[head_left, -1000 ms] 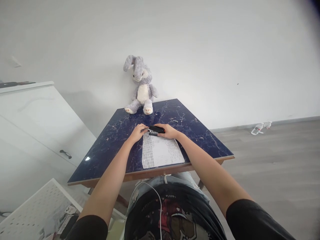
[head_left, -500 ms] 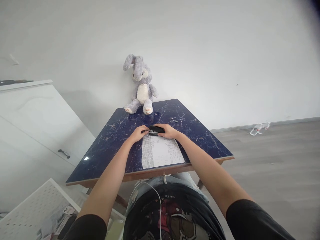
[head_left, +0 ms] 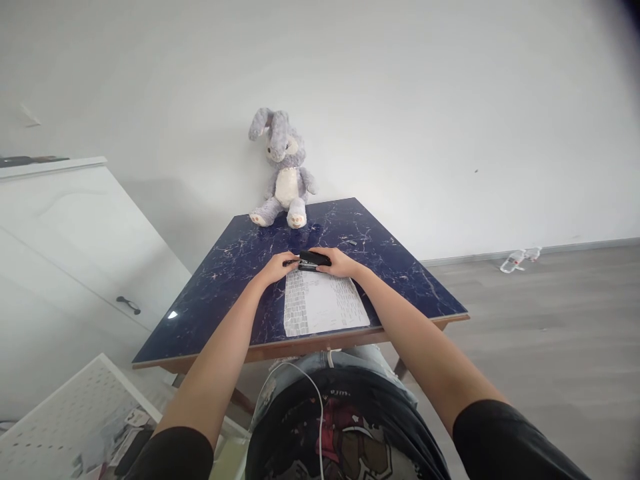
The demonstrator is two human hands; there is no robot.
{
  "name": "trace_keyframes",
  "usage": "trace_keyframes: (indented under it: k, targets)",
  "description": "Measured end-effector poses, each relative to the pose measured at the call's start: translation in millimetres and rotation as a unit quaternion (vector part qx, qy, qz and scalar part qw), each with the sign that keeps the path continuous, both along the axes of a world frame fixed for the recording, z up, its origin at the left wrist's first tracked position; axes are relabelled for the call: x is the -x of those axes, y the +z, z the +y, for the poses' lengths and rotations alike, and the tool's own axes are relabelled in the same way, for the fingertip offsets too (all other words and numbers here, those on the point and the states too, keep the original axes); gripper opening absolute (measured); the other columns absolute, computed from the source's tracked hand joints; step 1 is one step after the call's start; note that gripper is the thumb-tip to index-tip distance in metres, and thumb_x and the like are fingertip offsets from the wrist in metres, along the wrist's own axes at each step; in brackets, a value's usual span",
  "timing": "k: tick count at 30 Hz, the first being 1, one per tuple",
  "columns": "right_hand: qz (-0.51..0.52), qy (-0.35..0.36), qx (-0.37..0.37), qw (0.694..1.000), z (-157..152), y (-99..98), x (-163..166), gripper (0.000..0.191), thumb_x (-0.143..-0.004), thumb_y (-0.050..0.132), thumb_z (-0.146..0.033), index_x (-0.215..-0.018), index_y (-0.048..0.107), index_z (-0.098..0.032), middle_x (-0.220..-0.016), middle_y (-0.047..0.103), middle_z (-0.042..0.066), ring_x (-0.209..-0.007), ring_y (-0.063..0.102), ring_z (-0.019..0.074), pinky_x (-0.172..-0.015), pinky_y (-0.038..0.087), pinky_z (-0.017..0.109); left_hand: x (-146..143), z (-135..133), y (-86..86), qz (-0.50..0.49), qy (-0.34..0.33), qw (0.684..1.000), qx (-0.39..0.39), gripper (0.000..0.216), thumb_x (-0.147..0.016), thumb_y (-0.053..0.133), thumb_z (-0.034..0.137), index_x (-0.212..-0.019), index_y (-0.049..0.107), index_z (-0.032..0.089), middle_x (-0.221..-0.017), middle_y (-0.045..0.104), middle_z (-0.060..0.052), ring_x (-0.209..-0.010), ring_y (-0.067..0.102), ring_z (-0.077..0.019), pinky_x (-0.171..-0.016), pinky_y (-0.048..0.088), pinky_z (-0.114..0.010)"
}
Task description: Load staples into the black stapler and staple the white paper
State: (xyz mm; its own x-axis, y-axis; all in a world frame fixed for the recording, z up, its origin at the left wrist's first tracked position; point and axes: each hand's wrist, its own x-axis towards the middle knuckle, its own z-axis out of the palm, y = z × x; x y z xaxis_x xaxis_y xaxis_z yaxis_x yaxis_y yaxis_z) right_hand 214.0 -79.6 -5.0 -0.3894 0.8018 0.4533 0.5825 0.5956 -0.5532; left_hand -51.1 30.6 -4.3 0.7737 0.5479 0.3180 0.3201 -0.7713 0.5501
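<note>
A black stapler with its top arm lifted from its base is held over the far edge of a printed sheet of paper. Around its right end, my right hand is closed. My left hand pinches at the stapler's left end, where a small dark part shows between the fingertips; I cannot tell whether that part is joined to the stapler. The paper lies flat on the dark blue marbled table, close to its front edge.
A grey plush rabbit sits at the table's back, by the wall. Beyond my right hand lies a tiny object. To the left are a white cabinet and a white perforated basket. Clear plastic items lie on the floor, right.
The view has shifted very slightly. Both hands stay on the stapler in nearly the same place, and the paper has not moved.
</note>
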Motion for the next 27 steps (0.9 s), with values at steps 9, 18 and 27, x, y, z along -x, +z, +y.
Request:
trace_keyframes:
  k: [9,18,27]
  targets:
    - [0.129,-0.047,0.05,0.989,3.7,-0.1,-7.2,0.053,-0.081,0.075,-0.023,-0.134,0.072,-0.02,-0.133,0.074,0.01,-0.123,0.069,0.0331,-0.112,0.051,0.05,19.8,6.0,5.7,-0.083,0.023,0.982,0.167,0.046,-0.081,0.083,0.052,-0.115,0.083,0.021,-0.12,0.079,-0.013,-0.111,0.074,-0.0338,-0.105,0.056,-0.05]
    - [0.222,0.129,0.121,0.959,-3.4,6.7,0.3,0.054,-0.069,0.091,-0.031,-0.12,0.081,-0.017,-0.119,0.079,0.01,-0.108,0.075,0.0313,-0.098,0.059,0.043,-11.6,-27.4,20.8,-0.073,-0.073,0.987,0.123,0.076,-0.055,0.1,0.042,-0.124,0.077,0.021,-0.119,0.078,-0.011,-0.112,0.071,-0.0308,-0.1,0.053,-0.041]
    - [0.247,0.088,0.087,0.961,-16.8,18.9,12.2,0.057,-0.074,0.09,-0.042,-0.123,0.079,-0.016,-0.115,0.08,0.011,-0.101,0.076,0.03,-0.091,0.061,0.041,-19.1,-27.8,21.9,-0.121,-0.049,0.986,0.108,0.066,-0.064,0.094,0.047,-0.12,0.075,0.018,-0.114,0.076,-0.01,-0.107,0.068,-0.0294,-0.094,0.051,-0.038]
